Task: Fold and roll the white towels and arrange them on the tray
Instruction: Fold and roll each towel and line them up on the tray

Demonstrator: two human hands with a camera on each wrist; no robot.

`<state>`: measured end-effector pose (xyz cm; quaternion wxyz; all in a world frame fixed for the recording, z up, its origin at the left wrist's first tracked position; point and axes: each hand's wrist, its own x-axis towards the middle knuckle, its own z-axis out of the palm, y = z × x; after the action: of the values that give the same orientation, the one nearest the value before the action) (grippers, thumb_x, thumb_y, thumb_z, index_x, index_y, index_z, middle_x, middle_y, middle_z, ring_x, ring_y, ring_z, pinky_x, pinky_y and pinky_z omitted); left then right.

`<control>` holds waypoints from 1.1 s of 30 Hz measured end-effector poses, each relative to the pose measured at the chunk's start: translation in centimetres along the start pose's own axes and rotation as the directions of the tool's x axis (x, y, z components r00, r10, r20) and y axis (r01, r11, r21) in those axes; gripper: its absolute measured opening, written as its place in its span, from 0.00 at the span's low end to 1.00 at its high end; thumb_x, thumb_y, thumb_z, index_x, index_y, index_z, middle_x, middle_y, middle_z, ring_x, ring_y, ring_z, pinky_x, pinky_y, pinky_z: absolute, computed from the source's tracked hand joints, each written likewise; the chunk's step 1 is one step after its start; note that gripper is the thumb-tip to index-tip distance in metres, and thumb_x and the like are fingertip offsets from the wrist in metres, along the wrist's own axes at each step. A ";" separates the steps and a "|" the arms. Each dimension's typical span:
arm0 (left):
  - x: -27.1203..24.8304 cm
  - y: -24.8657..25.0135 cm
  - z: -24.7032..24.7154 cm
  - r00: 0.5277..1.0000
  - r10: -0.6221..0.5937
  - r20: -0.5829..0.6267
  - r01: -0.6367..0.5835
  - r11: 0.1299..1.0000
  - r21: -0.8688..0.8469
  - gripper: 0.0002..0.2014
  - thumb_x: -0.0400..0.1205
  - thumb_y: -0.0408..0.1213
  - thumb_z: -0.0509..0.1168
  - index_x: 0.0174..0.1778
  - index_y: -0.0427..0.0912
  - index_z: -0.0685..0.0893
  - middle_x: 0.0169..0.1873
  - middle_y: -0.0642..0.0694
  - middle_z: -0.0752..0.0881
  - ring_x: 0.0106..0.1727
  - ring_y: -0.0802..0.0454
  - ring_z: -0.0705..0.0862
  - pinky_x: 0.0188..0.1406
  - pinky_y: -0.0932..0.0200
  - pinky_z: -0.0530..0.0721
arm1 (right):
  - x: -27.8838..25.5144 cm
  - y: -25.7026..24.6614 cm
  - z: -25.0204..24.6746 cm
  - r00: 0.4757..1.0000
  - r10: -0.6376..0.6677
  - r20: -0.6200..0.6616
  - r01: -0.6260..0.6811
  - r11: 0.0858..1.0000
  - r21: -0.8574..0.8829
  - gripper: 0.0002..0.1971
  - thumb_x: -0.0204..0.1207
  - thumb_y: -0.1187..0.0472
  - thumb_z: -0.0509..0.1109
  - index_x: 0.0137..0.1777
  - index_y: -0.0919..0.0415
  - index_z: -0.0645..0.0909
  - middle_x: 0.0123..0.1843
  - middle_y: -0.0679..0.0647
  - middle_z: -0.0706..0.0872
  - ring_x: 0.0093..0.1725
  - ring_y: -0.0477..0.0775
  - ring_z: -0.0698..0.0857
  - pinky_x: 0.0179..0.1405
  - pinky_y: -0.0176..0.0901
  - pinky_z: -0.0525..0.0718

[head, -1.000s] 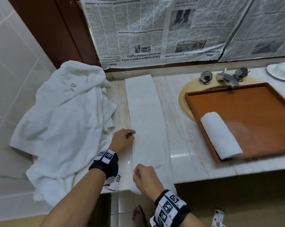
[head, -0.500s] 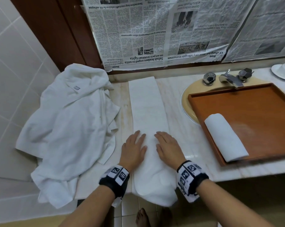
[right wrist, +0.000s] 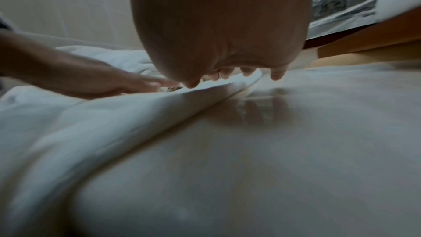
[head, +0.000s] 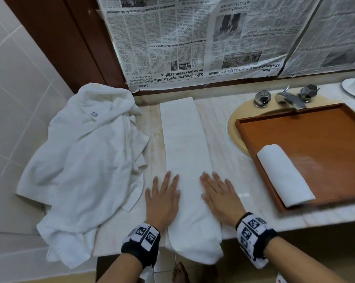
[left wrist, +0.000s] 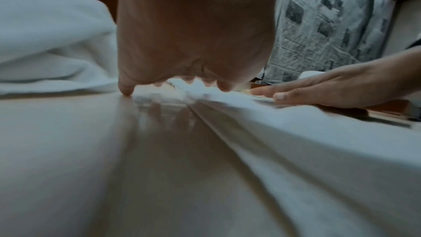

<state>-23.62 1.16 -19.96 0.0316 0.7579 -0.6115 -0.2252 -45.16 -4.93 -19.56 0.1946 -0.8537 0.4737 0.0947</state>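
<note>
A long folded white towel (head: 184, 152) lies lengthwise down the marble desk (head: 229, 160), its near end drooping over the front edge. The left hand (head: 162, 201) and right hand (head: 221, 198) lie palm-down with fingers straight and spread, one on each long edge of the strip near the desk's front, holding nothing; each hand's outer fingers reach onto the bare marble. A rolled towel (head: 284, 176) lies in the near left corner of the wooden tray (head: 315, 139) over the sink, well right of the hands. A heap of loose white towels (head: 86, 160) sits just left of the strip.
</note>
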 end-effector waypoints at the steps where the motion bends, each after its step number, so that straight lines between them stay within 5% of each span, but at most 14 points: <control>1: -0.2 0.4 0.4 0.999 0.019 0.030 -0.020 1.000 0.015 0.28 0.88 0.59 0.35 0.86 0.66 0.39 0.85 0.65 0.34 0.87 0.48 0.34 0.84 0.33 0.40 | -0.3 -0.4 0.8 1.000 -0.006 0.022 0.006 1.000 -0.023 0.34 0.86 0.40 0.31 0.87 0.53 0.56 0.86 0.44 0.50 0.86 0.52 0.56 0.83 0.60 0.58; 3: -0.4 0.8 1.1 0.998 0.023 0.052 -0.027 0.997 0.071 0.32 0.82 0.64 0.26 0.85 0.66 0.35 0.83 0.66 0.31 0.86 0.49 0.31 0.83 0.31 0.37 | -0.3 -0.6 1.6 0.999 0.041 0.033 -0.040 0.999 -0.011 0.33 0.88 0.42 0.33 0.85 0.55 0.63 0.86 0.47 0.59 0.83 0.53 0.66 0.78 0.58 0.57; 7: 0.9 0.5 1.1 0.998 -0.011 0.065 0.003 0.993 0.114 0.37 0.75 0.65 0.19 0.84 0.65 0.31 0.83 0.66 0.29 0.86 0.49 0.30 0.82 0.31 0.34 | 1.0 0.6 0.7 0.999 0.023 -0.033 -0.023 1.000 0.001 0.43 0.73 0.34 0.13 0.85 0.51 0.35 0.86 0.42 0.35 0.85 0.45 0.39 0.83 0.56 0.37; 9: 2.2 0.7 0.5 0.997 -0.023 0.069 0.015 0.993 0.118 0.36 0.77 0.64 0.21 0.85 0.64 0.32 0.82 0.66 0.28 0.86 0.48 0.31 0.82 0.31 0.33 | 2.2 1.1 0.0 0.999 0.038 -0.038 -0.038 0.999 -0.011 0.46 0.65 0.33 0.09 0.84 0.49 0.29 0.84 0.39 0.29 0.84 0.44 0.33 0.83 0.57 0.35; 13: 5.5 1.7 -1.2 0.995 -0.068 0.074 0.060 0.993 0.103 0.29 0.89 0.59 0.35 0.86 0.62 0.34 0.83 0.65 0.30 0.87 0.48 0.32 0.82 0.31 0.33 | 5.3 2.2 -1.7 0.996 0.086 -0.001 -0.086 0.996 -0.001 0.43 0.69 0.33 0.16 0.86 0.46 0.33 0.82 0.34 0.27 0.86 0.48 0.34 0.83 0.60 0.36; 19: 10.9 2.3 -2.7 0.993 -0.085 0.076 0.078 0.993 0.088 0.29 0.89 0.60 0.36 0.86 0.63 0.36 0.85 0.64 0.34 0.87 0.47 0.34 0.82 0.30 0.34 | 10.4 3.6 -4.5 0.988 0.149 0.032 -0.148 0.989 -0.016 0.28 0.89 0.44 0.37 0.86 0.45 0.33 0.86 0.36 0.32 0.87 0.50 0.36 0.84 0.62 0.39; 24: 14.9 2.6 -4.1 0.994 -0.079 0.078 0.078 0.997 0.017 0.30 0.89 0.60 0.40 0.87 0.62 0.40 0.86 0.64 0.36 0.87 0.45 0.35 0.81 0.28 0.34 | 13.2 4.4 -5.8 0.983 0.184 -0.016 -0.184 0.983 0.023 0.29 0.90 0.45 0.41 0.88 0.48 0.37 0.87 0.39 0.35 0.87 0.51 0.37 0.84 0.62 0.44; 28: 12.5 3.3 -3.8 1.000 -0.013 0.010 0.013 1.000 0.000 0.31 0.89 0.55 0.49 0.88 0.54 0.50 0.88 0.58 0.45 0.88 0.45 0.43 0.83 0.28 0.42 | 9.9 3.6 -5.2 0.994 0.111 -0.012 -0.110 0.991 0.075 0.31 0.89 0.44 0.48 0.88 0.50 0.42 0.88 0.42 0.39 0.87 0.51 0.40 0.84 0.60 0.47; 30: 9.3 3.4 -2.6 0.999 0.042 -0.021 -0.042 0.999 0.003 0.30 0.89 0.54 0.52 0.87 0.54 0.55 0.88 0.55 0.49 0.88 0.48 0.46 0.83 0.32 0.47 | 7.0 2.8 -3.8 0.998 0.069 0.015 -0.070 0.995 0.076 0.33 0.87 0.40 0.46 0.88 0.49 0.43 0.88 0.41 0.39 0.87 0.50 0.41 0.84 0.59 0.46; 33: 5.3 3.0 -1.2 0.997 0.073 -0.013 -0.073 0.997 -0.008 0.29 0.89 0.54 0.52 0.87 0.56 0.55 0.88 0.57 0.48 0.88 0.51 0.45 0.84 0.34 0.51 | 3.6 1.7 -1.9 0.998 0.042 0.037 -0.043 0.998 0.035 0.41 0.73 0.34 0.27 0.88 0.46 0.40 0.87 0.38 0.36 0.87 0.49 0.39 0.83 0.59 0.43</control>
<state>-25.12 -4.87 -19.56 0.0469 0.7364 -0.6375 -0.2214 -44.73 -9.30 -19.54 0.2164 -0.8380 0.4897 0.1057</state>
